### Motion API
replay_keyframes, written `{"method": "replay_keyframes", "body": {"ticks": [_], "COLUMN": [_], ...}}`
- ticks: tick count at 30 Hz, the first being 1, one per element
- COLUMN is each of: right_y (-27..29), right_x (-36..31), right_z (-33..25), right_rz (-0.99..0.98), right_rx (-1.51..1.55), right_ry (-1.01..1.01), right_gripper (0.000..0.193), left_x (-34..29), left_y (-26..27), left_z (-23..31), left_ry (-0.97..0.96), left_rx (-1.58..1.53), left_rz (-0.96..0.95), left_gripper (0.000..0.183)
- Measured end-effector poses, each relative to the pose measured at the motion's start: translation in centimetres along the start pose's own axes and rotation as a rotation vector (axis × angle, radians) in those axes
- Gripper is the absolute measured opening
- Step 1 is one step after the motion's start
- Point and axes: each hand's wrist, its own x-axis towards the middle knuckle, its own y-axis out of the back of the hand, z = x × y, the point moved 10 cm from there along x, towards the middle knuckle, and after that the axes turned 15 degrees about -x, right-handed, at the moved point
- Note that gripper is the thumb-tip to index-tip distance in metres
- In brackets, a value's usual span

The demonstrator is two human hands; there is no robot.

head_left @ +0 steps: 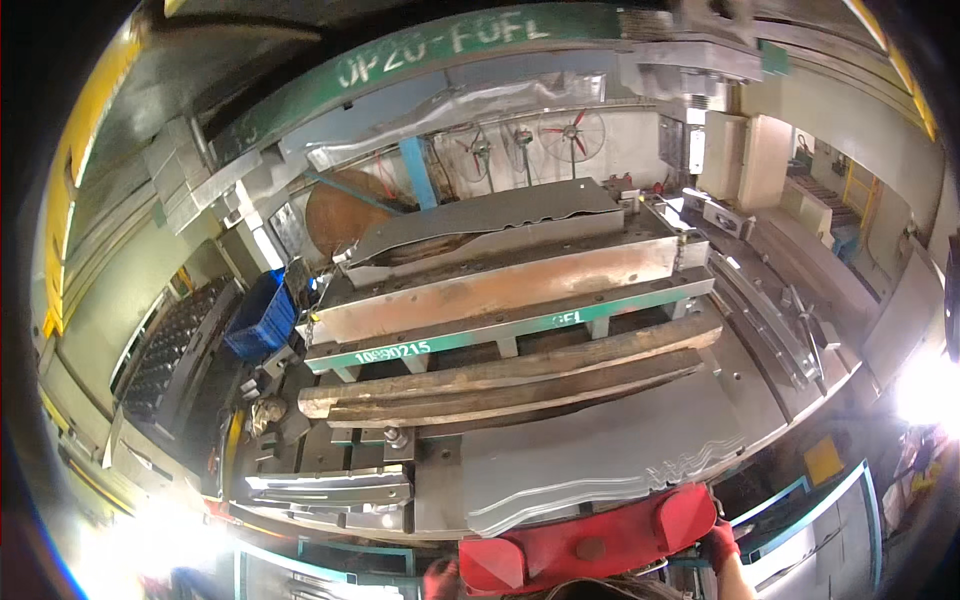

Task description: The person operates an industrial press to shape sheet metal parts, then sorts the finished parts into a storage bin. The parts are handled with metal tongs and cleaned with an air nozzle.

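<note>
In the head view, one long lower die with a green front edge spans the middle. On the near side of this die, at the person's end, two red-gloved hands flank one red panel, which has two rounded ends and one brown round spot midway. The right hand is curled shut on the panel's right end. The left hand is at its left end, small and partly cut off by the lower edge, so I cannot tell how far it is open or whether it has hold of the panel

Between the die and the panel lie two timber beams, side by side, and one grey sheet with wavy edges. The panel overlaps part of that sheet's near edge in the picture. On top of the die rests one more formed sheet

Left of the die stands one blue crate, and nearer the person on that side lie some pale metal strips, too crowded to count. Behind the die are three fans, the middle one narrow in view, one blue post and one brown disc. Above the die hangs one green beam
</note>
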Motion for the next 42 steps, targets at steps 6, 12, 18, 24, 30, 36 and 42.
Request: {"method": "replay_keyframes", "body": {"ticks": [6, 12, 18, 24, 30, 36, 42], "right_y": [2.0, 2.4, -0.9, -0.2, 0.9, 0.1, -0.2], "right_x": [2.6, 3.6, -1.2, -2.6, -2.3, 0.8, -0.6], "right_z": [2.1, 1.7, -3.4, -5.5, -5.3, -1.7, -4.5], "right_rz": [0.028, 0.072, -0.035, 0.059, 0.122, -0.044, 0.083], "right_rx": [-0.258, -0.409, -0.331, -0.231, -0.510, -0.506, -0.417], "right_ry": [-0.084, 0.109, -0.066, 0.002, 0.020, 0.008, 0.207], "right_gripper": [0.028, 0.027, 0.022, 0.023, 0.029, 0.030, 0.027], "left_x": [0.7, -1.7, -1.3, -2.7, -2.3, -1.3, -3.6], "left_y": [-6.6, -9.8, -10.0, -6.9, -7.2, -8.0, -6.0], "left_z": [5.0, 8.9, 5.2, 8.5, 7.1, 5.7, 9.4], "left_ry": [-0.219, -0.386, -0.582, -0.038, -0.075, -0.542, -0.372], "left_rx": [-0.485, -0.978, 0.576, -0.903, -1.029, 0.154, 0.050], "left_rz": [-0.220, -0.436, -0.161, -0.214, -0.241, -0.124, -0.332], "left_gripper": [0.059, 0.048, 0.049, 0.037, 0.053, 0.072, 0.074]}}
